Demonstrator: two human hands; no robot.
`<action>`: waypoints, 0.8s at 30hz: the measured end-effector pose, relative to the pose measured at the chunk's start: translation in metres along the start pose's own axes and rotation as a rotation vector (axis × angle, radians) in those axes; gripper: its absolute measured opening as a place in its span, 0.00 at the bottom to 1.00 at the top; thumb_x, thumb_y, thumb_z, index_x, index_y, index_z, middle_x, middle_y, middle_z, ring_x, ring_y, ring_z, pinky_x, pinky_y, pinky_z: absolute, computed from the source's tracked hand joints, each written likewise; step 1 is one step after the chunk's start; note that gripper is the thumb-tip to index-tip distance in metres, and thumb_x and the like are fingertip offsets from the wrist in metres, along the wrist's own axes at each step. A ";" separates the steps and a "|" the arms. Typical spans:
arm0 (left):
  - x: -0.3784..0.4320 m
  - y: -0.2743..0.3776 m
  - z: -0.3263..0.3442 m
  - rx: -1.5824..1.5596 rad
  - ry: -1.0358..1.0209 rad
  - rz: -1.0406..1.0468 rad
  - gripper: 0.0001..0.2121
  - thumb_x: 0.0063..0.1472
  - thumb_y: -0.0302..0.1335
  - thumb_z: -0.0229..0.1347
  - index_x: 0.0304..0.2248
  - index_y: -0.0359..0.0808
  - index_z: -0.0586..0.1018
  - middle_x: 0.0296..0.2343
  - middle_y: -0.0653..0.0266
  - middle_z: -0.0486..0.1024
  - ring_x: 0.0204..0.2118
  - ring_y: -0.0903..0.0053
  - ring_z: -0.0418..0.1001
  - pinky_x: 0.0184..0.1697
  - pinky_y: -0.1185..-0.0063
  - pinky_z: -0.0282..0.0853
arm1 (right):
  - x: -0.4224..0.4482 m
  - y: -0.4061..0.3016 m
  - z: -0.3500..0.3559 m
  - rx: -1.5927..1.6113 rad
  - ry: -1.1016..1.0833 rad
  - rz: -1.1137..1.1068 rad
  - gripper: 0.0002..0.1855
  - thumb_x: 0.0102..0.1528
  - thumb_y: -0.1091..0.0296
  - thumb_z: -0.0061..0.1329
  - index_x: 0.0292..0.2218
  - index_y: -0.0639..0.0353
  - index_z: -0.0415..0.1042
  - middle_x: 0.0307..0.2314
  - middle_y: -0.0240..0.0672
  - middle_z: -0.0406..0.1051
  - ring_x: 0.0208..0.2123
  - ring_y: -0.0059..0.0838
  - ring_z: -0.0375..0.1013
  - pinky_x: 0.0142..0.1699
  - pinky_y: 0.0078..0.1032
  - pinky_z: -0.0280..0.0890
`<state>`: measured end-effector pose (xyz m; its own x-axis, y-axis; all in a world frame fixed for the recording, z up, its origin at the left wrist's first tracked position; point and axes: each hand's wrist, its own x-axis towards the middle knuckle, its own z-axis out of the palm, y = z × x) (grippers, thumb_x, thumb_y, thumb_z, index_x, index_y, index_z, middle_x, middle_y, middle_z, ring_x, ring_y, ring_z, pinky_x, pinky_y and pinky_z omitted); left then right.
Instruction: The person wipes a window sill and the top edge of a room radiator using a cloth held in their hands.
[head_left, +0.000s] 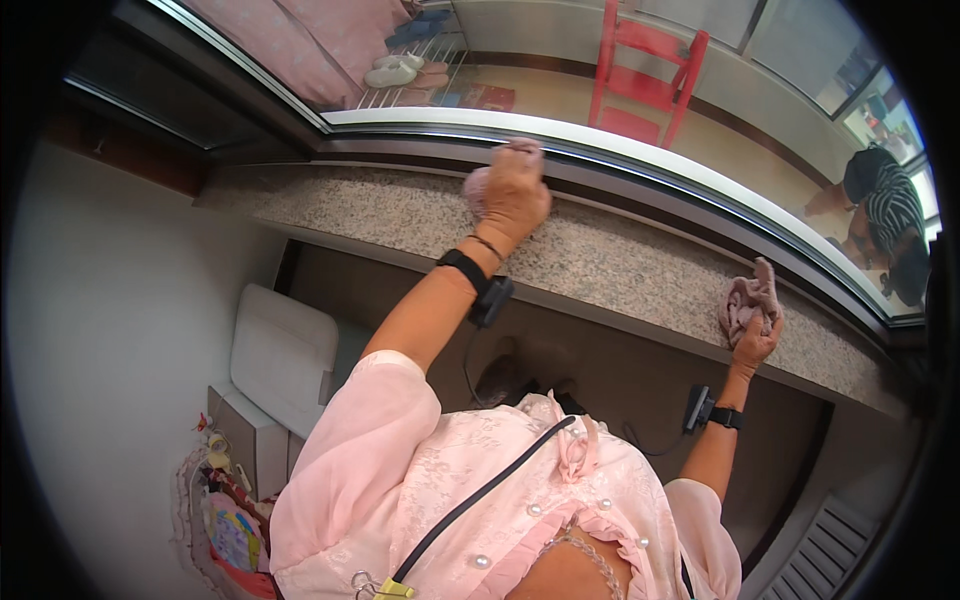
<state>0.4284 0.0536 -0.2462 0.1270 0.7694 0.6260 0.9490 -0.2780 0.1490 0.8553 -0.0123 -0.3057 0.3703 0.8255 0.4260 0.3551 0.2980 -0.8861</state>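
Note:
My left hand is closed around a pinkish cloth at the dark lower track of the sliding window, with part of the cloth hanging over the granite sill. Farther right, my right hand grips a bunched mauve cloth above the sill, one corner of it sticking up near the window frame. Each wrist wears a black strap with a small device.
Beyond the glass stand a red folding chair and a rack with shoes. A person in striped clothing is bent over at the far right. A white lidded bin and a hanging bag are at left.

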 end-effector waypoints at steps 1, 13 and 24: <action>0.007 0.029 0.000 -0.081 -0.072 0.010 0.18 0.37 0.20 0.50 0.34 0.30 0.69 0.29 0.52 0.65 0.35 0.61 0.63 0.39 0.68 0.61 | 0.001 0.003 -0.006 0.181 0.036 0.041 0.20 0.50 0.67 0.47 0.44 0.63 0.63 0.36 0.37 0.68 0.37 0.25 0.66 0.42 0.21 0.62; 0.016 0.052 0.005 -0.238 -0.079 0.277 0.20 0.41 0.14 0.45 0.36 0.39 0.74 0.33 0.60 0.73 0.41 0.67 0.68 0.43 0.74 0.65 | -0.006 -0.010 0.003 -0.390 0.134 -0.095 0.21 0.49 0.61 0.45 0.42 0.64 0.64 0.35 0.48 0.68 0.37 0.45 0.69 0.42 0.32 0.62; 0.010 0.044 0.014 -0.154 0.007 0.071 0.16 0.37 0.15 0.43 0.29 0.35 0.75 0.27 0.54 0.72 0.35 0.57 0.66 0.42 0.67 0.61 | -0.006 -0.027 0.010 -0.404 0.082 -0.259 0.19 0.45 0.65 0.47 0.40 0.62 0.66 0.34 0.47 0.68 0.36 0.48 0.68 0.42 0.33 0.62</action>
<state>0.4755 0.0569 -0.2439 0.1899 0.7405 0.6447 0.8820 -0.4171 0.2194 0.8351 -0.0208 -0.2864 0.2863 0.7031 0.6509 0.7436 0.2654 -0.6137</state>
